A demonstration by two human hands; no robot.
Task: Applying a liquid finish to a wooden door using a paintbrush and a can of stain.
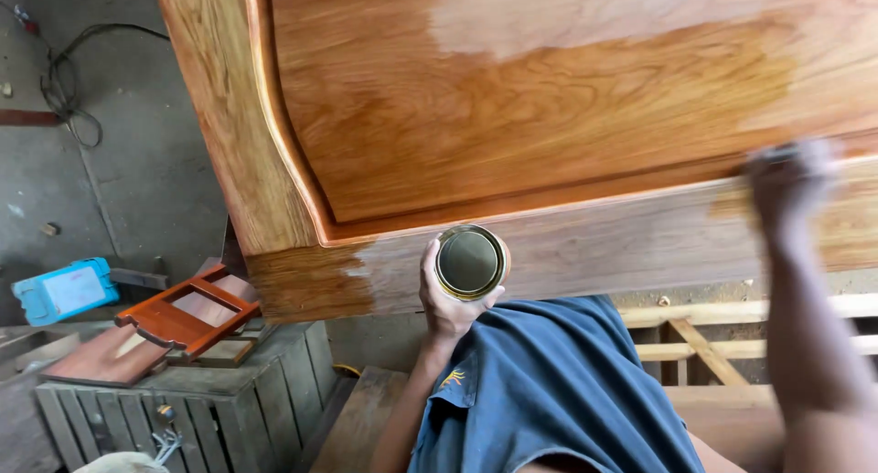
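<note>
Varnish is going onto the big wooden panel (549, 116), which is filling the upper part of the view and standing tilted over the person's lap; much of its face is already looking dark and glossy, while a pale, dry patch is showing along the top and another along the lower rail. The left hand (445, 295) is wrapping closed around a small round tin (470, 262), holding it upright and open just below the rail, touching or nearly touching the wood. The right hand (788, 182) is pressing against the rail near the right edge; it is blurred, so whether it is gripping a brush or a cloth cannot be told, nor how its fingers are set. Doing this step well seems to be a matter of working with the grain, blending each pass into the wet edge so no lap mark is forming, and keeping the tin level so nothing is dripping onto the blue shorts (558, 391). Off to the left, a wooden crate (247, 400) is carrying a small reddish frame (187, 313), a blue box (64, 290) is lying on the concrete floor (137, 180), and a black cable (69, 80) is curling farther back.
</note>
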